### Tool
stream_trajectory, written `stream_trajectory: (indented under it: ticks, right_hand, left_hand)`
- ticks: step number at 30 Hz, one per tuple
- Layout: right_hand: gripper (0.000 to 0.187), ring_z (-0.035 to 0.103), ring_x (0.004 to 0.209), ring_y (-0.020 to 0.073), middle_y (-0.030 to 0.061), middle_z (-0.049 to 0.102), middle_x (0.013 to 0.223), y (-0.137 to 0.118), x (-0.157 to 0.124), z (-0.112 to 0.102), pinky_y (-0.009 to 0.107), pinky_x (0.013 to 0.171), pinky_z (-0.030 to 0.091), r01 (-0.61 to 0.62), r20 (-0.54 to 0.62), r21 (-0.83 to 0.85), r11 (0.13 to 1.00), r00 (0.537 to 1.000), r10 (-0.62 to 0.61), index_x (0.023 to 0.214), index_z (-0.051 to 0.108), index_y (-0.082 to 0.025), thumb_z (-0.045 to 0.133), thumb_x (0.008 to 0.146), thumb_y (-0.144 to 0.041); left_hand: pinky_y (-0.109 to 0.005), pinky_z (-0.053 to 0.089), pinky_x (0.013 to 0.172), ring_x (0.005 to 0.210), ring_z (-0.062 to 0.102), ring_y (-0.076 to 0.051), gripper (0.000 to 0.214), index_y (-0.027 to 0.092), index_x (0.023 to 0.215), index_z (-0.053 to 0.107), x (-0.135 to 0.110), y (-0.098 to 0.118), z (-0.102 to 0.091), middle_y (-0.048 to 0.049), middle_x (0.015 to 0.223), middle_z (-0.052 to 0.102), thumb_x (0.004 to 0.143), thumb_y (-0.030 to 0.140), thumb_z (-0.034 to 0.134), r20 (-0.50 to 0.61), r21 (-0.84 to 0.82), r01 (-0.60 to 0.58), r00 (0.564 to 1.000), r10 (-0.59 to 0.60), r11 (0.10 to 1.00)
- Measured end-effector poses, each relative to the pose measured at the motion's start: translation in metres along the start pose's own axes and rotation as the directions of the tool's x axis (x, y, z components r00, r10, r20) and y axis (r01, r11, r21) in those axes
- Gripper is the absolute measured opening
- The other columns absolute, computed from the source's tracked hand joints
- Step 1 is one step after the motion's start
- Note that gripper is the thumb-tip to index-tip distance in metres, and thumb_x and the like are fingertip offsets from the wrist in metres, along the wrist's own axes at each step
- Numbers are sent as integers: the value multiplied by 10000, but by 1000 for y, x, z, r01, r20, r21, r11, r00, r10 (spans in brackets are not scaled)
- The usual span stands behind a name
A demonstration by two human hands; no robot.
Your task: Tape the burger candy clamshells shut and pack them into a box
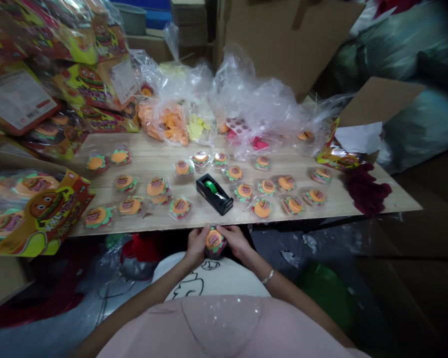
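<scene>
Spotting at far left a printed display box (57, 214), filled with wrapped burgers; behind it, stacked printed cartons (93, 82) under clear film. Going right, finding a clear bag (164, 124) full of orange pieces, another bag (197, 129) with yellow pieces, then a crumpled bag (242, 134) with pink pieces. Seeing clear-packed burgers (262, 207) spread over the table (300, 166), plus a tape dispenser (224, 204) with a green-cored roll inside, running lengthwise from back left to front right. Noting at right an opened printed box (330, 155) with a white sheet (358, 136), and a dark red cloth (368, 191) just beside. Gripping a burger pack (215, 241) between left hand (197, 243) and right hand (234, 239), clasping it from both sides at the table's near edge. Facing its printed top up toward the camera; being roundish, showing no clear long axis.
</scene>
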State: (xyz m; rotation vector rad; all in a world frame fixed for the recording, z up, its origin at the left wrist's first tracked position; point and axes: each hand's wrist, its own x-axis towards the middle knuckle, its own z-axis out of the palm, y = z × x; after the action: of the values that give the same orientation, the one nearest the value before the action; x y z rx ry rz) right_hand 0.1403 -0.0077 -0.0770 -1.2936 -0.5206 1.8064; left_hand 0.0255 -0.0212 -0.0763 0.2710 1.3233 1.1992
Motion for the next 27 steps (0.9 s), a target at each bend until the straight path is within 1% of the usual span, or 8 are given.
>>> stream_trajectory:
  ticks: [7,12,17,19,21,24,25,27]
  right_hand:
    - [429,630,646,198,70,704,693,2,2,6,329,658,489,12,-82,-58,998,997,-17,752,698,-101,805,521,-446]
    - [401,622,627,195,76,703,692,4,4,11,324,640,486,25,-154,-84,996,987,-38,721,693,-97,794,533,-437]
    - [398,592,596,177,44,668,621,-1,-2,10,307,620,465,15,-139,-92,996,990,-28,668,665,-123,799,496,-455]
    - [389,544,536,149,17,622,549,-5,-10,11,277,557,424,-2,-118,-136,991,993,-14,588,629,-135,810,465,-456]
    - [387,472,483,114,-15,555,487,-11,-19,15,248,501,361,12,-59,-210,978,998,-25,522,580,-144,814,470,-448]
    - [399,401,478,95,-39,489,503,-25,-28,23,232,483,312,130,83,-257,958,990,-112,555,547,-160,731,611,-509]
    - [409,390,485,96,-42,467,513,-30,-29,26,232,486,310,189,120,-267,945,979,-162,572,534,-168,674,674,-538]
    - [429,380,506,105,-41,427,526,-40,-28,26,233,497,310,330,131,-339,881,944,-303,579,502,-179,580,758,-560]
  left_hand:
    - [-302,501,621,601,642,-184,442,104,746,626,7,-8,-3,-49,660,686,534,453,793,-37,17,-10,999,11,1000]
    - [-290,494,640,630,637,-183,425,110,761,633,14,-12,-5,-40,656,683,572,467,769,-35,57,5,999,-3,998]
    - [-292,488,629,638,635,-190,401,119,751,638,7,-1,-6,-55,668,686,583,460,766,18,92,53,998,-55,994]
    - [-314,490,613,621,631,-199,397,108,749,651,-9,13,-11,-80,681,686,596,458,761,112,117,105,987,-118,988]
    - [-311,488,629,653,631,-197,386,110,804,662,-29,31,-17,-85,747,690,611,428,766,270,177,118,949,-163,977]
    - [-260,464,626,681,615,-167,383,142,899,647,-49,71,-20,-40,796,675,599,331,791,464,276,1,876,-134,961]
    - [-247,455,606,659,606,-157,390,148,909,639,-48,88,-19,-26,777,668,587,300,799,466,278,-57,881,-83,959]
    - [-233,439,563,597,586,-139,393,148,903,629,-30,133,-14,-5,709,651,573,275,800,344,214,-167,935,86,962]
